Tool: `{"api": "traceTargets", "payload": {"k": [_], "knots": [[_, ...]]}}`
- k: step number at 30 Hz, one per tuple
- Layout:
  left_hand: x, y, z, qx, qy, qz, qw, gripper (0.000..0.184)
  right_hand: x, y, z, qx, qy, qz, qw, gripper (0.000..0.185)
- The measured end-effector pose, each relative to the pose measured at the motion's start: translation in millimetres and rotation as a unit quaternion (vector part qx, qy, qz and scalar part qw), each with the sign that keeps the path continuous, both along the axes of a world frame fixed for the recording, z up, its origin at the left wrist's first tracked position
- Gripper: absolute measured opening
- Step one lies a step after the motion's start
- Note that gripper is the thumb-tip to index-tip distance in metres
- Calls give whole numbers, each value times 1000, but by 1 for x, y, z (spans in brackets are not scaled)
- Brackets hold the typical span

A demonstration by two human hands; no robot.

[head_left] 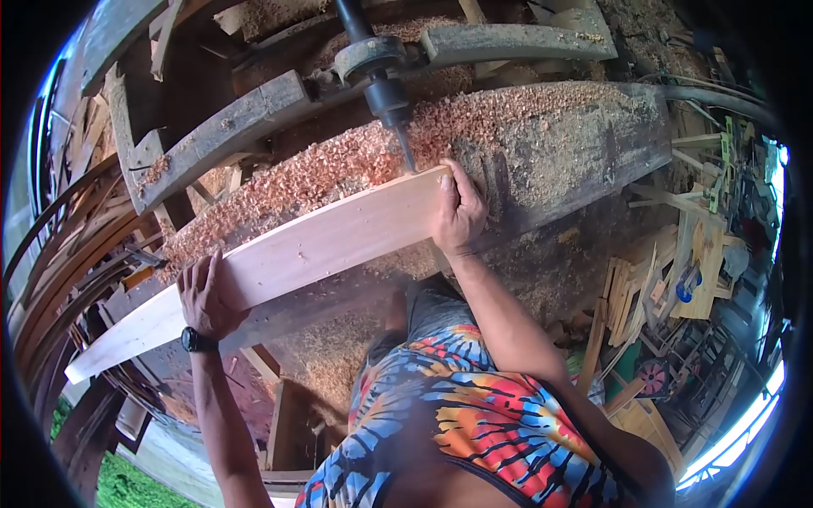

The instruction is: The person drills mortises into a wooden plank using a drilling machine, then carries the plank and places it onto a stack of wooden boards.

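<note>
A long pale wooden board stretches from the lower left up to a drill bit at its right end. The bit hangs from a dark chuck, and its tip is at the board's far edge near the end. My right hand grips that right end, fingers curled over the corner close to the bit. Farther left, my left hand, with a black watch on its wrist, holds the board with its fingers reaching over the face to the far edge. The left thumb is hard to make out.
Reddish wood shavings are heaped behind the board on a wide worktable. A curved wooden beam runs along the back. Bent wood strips are stacked at left. Timber pieces and a fan-like wheel stand at right.
</note>
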State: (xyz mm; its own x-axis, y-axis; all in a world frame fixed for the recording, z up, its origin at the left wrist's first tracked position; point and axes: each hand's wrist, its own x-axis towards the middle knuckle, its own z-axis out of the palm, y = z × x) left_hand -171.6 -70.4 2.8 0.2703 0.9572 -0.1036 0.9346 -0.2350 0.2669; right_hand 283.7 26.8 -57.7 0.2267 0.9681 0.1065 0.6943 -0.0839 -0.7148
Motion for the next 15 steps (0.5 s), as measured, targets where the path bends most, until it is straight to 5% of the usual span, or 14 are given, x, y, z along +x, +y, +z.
{"api": "traceTargets", "payload": {"k": [15], "knots": [[-2, 11, 2, -35, 14, 29, 999, 118, -4, 24, -1, 68, -42, 27, 996, 29]]}}
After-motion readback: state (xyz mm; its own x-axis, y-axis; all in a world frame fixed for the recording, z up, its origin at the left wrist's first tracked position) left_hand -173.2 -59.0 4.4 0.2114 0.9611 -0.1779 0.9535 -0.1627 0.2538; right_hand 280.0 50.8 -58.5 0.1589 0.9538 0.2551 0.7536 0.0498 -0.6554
